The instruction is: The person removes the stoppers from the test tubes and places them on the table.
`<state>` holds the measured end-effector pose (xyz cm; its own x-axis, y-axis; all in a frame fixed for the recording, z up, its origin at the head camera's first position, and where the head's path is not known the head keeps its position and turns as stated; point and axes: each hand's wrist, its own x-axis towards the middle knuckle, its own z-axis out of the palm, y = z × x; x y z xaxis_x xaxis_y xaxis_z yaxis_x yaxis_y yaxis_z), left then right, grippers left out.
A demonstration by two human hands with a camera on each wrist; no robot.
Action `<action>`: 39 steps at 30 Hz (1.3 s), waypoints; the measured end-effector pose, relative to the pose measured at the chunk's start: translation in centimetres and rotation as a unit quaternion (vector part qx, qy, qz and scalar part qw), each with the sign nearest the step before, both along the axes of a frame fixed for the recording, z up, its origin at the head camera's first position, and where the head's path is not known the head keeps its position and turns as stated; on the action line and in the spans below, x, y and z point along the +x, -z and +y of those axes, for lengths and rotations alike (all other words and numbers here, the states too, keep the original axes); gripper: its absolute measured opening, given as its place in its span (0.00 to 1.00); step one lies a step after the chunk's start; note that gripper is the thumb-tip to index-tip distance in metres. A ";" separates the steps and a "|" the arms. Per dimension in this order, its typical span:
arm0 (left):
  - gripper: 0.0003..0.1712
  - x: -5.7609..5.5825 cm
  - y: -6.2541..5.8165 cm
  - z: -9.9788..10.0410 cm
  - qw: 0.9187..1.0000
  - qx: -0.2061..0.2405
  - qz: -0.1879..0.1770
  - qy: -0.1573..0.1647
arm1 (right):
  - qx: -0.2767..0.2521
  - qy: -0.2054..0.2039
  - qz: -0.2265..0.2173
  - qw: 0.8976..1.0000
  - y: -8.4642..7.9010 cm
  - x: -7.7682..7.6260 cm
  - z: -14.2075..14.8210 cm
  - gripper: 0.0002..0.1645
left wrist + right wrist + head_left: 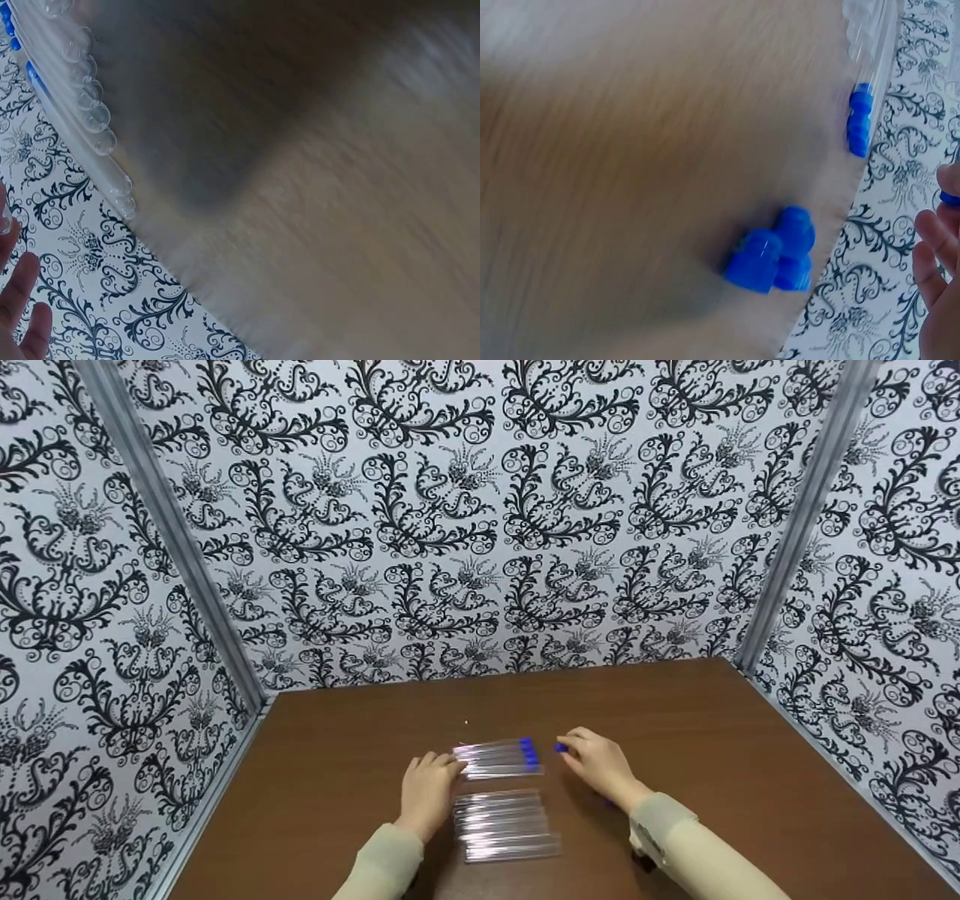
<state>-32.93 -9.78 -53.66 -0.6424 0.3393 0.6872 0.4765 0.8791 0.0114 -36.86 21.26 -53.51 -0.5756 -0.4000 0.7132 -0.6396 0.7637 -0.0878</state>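
Two groups of clear tubes (495, 750) on the brown table (360, 720), laid side by side: a far group (487, 760), mostly fitted with blue caps (529, 754) at the right-hand ends, and a near group (506, 825) without caps. Left hand (429, 791): at the left ends of the far group, apparently pinching one tube end. Right hand (600, 765): clamped in a pinch on a single blue cap (561, 748), near the capped ends but apart from them. Hands not touching each other.

For sound capping, steady the tube by its rounded end (light pressure only, to prevent rolling). Square the cap to the open mouth before pushing; avoid entering at a tilt. Press along the tube's length, then check for full seating. Keep neighbouring tubes undisturbed.

Containers: no contents discernible inside any tube; too blurred for certainty or an exact count. Spare stock: three loose blue caps (754, 262), clustered together on the table, to the near side of the right hand.
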 end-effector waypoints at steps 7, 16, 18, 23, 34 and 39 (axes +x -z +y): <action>0.11 0.1 0.5 0.0 0.999 0.021 -0.034 0.005 | -0.024 0.050 -0.062 0.997 0.0 -0.7 1.6 0.15; 0.14 -0.2 1.2 -0.1 0.999 0.031 -0.031 0.012 | -0.041 0.100 -0.154 0.982 -0.4 -1.5 3.1 0.10; 0.13 -0.3 1.4 -0.1 0.999 0.034 -0.031 0.012 | -0.045 0.104 -0.165 0.980 -0.5 -1.7 3.3 0.10; 0.13 -0.3 1.7 -0.2 0.999 0.039 -0.036 0.013 | -0.050 0.110 -0.193 0.974 -0.2 -2.1 3.7 0.12; 0.11 -0.3 2.3 -0.5 0.996 0.050 -0.067 0.003 | -0.063 0.134 -0.243 0.959 0.1 -2.8 4.4 0.14; 0.10 -0.5 2.4 -0.4 0.996 0.048 -0.079 0.007 | -0.072 0.138 -0.271 0.950 0.1 -3.3 4.4 0.15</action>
